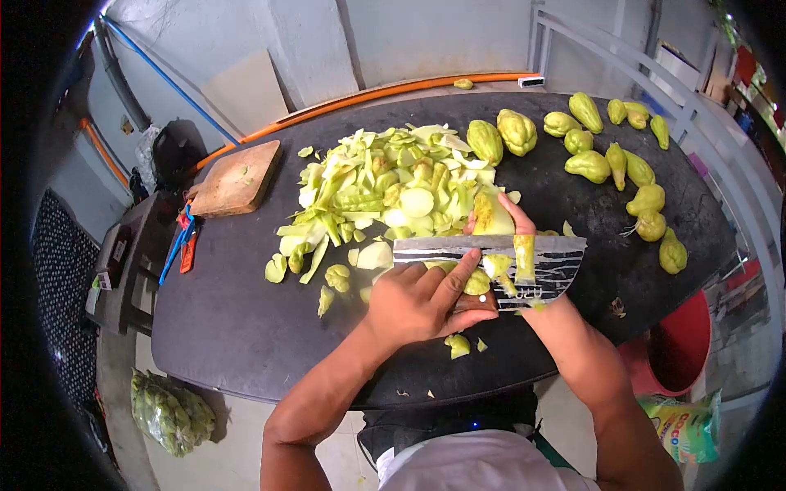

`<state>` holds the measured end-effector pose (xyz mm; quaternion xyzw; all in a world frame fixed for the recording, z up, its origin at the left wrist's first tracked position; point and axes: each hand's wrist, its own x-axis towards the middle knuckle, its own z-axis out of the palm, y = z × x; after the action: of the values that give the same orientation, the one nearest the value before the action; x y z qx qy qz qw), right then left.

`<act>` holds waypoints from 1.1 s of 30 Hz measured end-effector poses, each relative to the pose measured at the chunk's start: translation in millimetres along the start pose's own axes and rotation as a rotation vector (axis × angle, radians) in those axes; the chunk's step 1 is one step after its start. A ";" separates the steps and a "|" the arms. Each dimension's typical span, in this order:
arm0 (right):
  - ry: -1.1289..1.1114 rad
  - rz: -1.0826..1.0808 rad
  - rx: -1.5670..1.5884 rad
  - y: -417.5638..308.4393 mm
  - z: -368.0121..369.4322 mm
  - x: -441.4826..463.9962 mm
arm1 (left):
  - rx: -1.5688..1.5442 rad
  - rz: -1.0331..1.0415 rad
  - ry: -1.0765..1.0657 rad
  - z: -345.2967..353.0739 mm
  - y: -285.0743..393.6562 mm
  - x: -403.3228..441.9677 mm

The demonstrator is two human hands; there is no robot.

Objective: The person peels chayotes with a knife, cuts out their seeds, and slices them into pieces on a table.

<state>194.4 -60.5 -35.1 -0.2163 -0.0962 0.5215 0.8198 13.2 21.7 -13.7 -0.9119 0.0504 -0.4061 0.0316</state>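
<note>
My left hand (pixel 422 299) is closed round the wooden handle of a wide cleaver (pixel 553 263), its index finger laid along the blade. The blade lies across the view, with wet streaks and bits of green peel stuck to it. Behind the blade, my right hand (pixel 520 217) grips a partly peeled chayote (pixel 493 214); the blade hides much of that hand and the chayote's lower part. Just beyond is a large heap of chayote peels and slices (pixel 393 184). Small cut pieces (pixel 458 346) lie near the table's front edge.
Whole chayotes (pixel 588 167) lie along the right and back of the dark table (pixel 237 303). A wooden chopping board (pixel 236 178) rests at the left edge, near an orange-handled tool (pixel 188 252). On the floor are a red bin (pixel 688 340) and a filled plastic bag (pixel 170 413).
</note>
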 end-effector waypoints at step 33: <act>-0.005 0.132 -0.135 0.4 -6.2 0.1 | -0.121 -0.603 -0.170 -3.6 -49.1 -15.8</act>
<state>196.5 -61.9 -40.8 -0.2757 -0.1189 0.5674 0.7668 3.3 72.3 -18.1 -0.9166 -0.2008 -0.3158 -0.1405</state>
